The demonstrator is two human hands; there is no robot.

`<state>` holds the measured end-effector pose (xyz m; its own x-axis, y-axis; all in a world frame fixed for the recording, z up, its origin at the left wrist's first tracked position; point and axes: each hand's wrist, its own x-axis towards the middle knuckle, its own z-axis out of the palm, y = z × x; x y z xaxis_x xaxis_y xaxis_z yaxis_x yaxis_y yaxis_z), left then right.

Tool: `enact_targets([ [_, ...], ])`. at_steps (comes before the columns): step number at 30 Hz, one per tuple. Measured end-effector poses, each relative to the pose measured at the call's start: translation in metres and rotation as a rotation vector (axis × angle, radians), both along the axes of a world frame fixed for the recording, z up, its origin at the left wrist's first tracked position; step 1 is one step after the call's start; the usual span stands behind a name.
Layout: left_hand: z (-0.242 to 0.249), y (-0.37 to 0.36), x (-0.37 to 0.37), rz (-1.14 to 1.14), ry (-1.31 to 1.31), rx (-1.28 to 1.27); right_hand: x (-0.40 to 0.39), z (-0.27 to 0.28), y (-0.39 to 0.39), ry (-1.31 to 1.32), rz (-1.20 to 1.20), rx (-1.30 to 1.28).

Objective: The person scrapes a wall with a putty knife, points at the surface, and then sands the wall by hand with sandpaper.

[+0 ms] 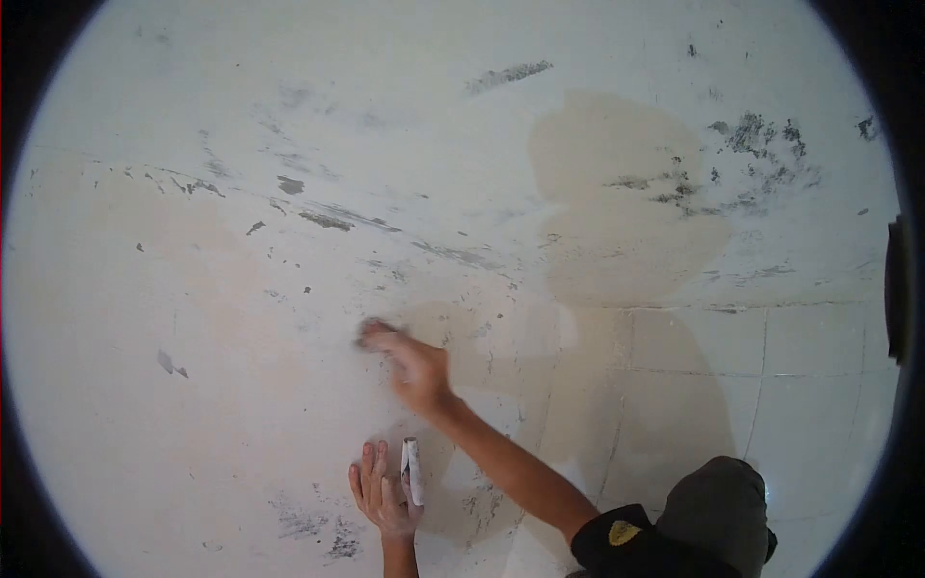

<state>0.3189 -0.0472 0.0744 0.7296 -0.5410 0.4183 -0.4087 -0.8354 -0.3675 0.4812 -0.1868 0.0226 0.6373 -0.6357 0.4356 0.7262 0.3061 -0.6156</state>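
My left hand (387, 506) is at the bottom centre against a pale, scuffed surface (241, 405). Its fingers point up the frame, and a whitish rolled piece (412, 472) is held at its thumb side. Above and slightly right, my right hand (416, 374) reaches in from the lower right, touching or just over the same surface. Its fingers are bent and blurred by motion. Something dark and small shows at the fingertips, too smeared to make out.
Dark scuffs and chipped patches (761, 140) mark the surface. Grooved square tiles (809, 342) lie at the right. A dark sleeve with a yellow emblem (623, 533) and a grey clothed shape (718, 501) fill the lower right. A dark object (897, 289) stands at the right edge.
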Motion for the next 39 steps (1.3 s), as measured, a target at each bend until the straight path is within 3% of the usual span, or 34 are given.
enact_targets([
  [3, 0.006, 0.005, -0.003, -0.041, 0.051, -0.065, 0.01, -0.086, 0.008, 0.119, -0.255, -0.073],
  [4, 0.007, 0.008, -0.003, -0.074, 0.078, -0.091, 0.004, -0.094, 0.0, 0.322, -0.254, 0.0],
  [5, 0.006, 0.009, -0.002, -0.075, 0.073, -0.089, 0.0, -0.098, -0.004, 0.525, -0.25, 0.072],
  [6, 0.004, 0.009, -0.004, -0.092, 0.066, -0.132, -0.002, -0.096, 0.0, 0.524, -0.248, 0.072],
  [8, 0.004, 0.009, -0.008, -0.112, 0.06, -0.18, -0.013, -0.058, -0.01, 0.793, -0.055, 0.324],
  [12, 0.022, 0.012, -0.017, -0.113, -0.096, -0.113, -0.032, 0.004, 0.024, 0.319, 0.039, 0.079],
  [13, 0.025, 0.013, -0.018, -0.127, -0.182, -0.131, -0.028, -0.004, 0.021, 0.324, 0.042, 0.08],
  [15, 0.027, 0.02, -0.015, -0.086, -0.26, -0.078, -0.002, -0.046, 0.005, -0.122, -0.1, -0.168],
  [17, 0.026, 0.023, -0.015, -0.001, -0.216, -0.108, 0.021, -0.096, -0.015, 0.121, -0.158, -0.144],
  [18, 0.024, 0.029, -0.013, -0.062, -0.211, -0.108, 0.024, -0.104, -0.03, 0.364, -0.184, -0.019],
  [21, 0.023, 0.028, -0.011, -0.029, -0.226, -0.061, 0.027, -0.1, -0.023, 0.513, -0.174, 0.111],
  [25, 0.024, 0.019, -0.007, -0.011, -0.246, -0.058, -0.01, -0.056, 0.007, 0.211, -0.156, -0.089],
  [27, 0.021, 0.024, -0.009, -0.001, -0.255, -0.087, 0.006, -0.074, 0.001, -0.271, -0.171, -0.384],
  [29, 0.024, 0.018, -0.011, 0.033, -0.243, -0.083, 0.034, -0.095, -0.022, 0.032, -0.207, -0.24],
  [31, 0.023, 0.018, -0.014, 0.068, -0.232, -0.088, 0.045, -0.095, -0.028, 0.124, -0.328, -0.16],
  [35, 0.022, 0.016, -0.008, 0.025, -0.259, -0.046, -0.005, -0.07, -0.01, 0.066, -0.186, -0.198],
  [37, 0.021, 0.016, -0.006, 0.032, -0.277, -0.032, -0.003, -0.079, -0.02, -0.279, -0.181, -0.467],
  [38, 0.021, 0.018, -0.006, 0.021, -0.276, -0.036, 0.023, -0.094, -0.029, -0.242, -0.254, -0.478],
  [39, 0.021, 0.021, -0.007, 0.012, -0.272, -0.036, 0.04, -0.099, -0.035, -0.013, -0.184, -0.317],
])
